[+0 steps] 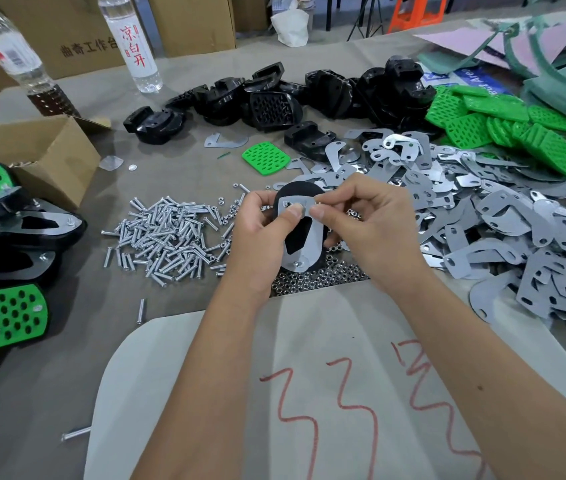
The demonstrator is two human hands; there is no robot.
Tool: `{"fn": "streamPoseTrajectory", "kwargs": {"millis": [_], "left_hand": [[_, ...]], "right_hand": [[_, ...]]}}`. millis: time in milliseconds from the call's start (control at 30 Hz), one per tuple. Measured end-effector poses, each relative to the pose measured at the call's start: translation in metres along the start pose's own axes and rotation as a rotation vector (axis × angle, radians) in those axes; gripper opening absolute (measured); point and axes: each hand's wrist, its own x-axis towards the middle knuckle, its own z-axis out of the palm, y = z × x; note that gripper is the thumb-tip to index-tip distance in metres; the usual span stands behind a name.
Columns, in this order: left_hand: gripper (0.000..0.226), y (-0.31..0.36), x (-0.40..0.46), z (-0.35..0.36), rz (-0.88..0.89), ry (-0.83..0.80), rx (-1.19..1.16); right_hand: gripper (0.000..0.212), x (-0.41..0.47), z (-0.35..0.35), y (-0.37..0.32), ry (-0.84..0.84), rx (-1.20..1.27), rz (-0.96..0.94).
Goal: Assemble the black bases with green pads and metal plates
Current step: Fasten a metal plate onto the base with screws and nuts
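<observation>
Black base (297,194) with metal plate (304,233) on top, held above the surface centre; left hand (260,230) and right hand (361,220) fingers pinched closed on it. Screw pile (170,233) at 9 o'clock.

light: bright, even, overhead | shadows: soft, faint | glare: metal plates (503,216) | edges: wide-angle curved, slightly soft
</observation>
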Motion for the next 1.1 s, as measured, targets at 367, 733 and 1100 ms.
{"fn": "streamPoseTrajectory", "kwargs": {"millis": [367, 733, 1100], "left_hand": [[0.022, -0.001, 0.000, -0.001, 0.011, -0.027, -0.007], [0.021, -0.003, -0.004, 0.002, 0.064, -0.043, -0.023], [0.019, -0.001, -0.004, 0.005, 0.015, -0.045, 0.016]], "right_hand": [[0.017, 0.006, -0.012, -0.001, -0.169, -0.001, -0.028], [0.014, 0.005, -0.011, -0.003, -0.148, 0.006, -0.063], [0.009, 0.007, -0.025, 0.000, -0.165, -0.038, 0.020]]}}
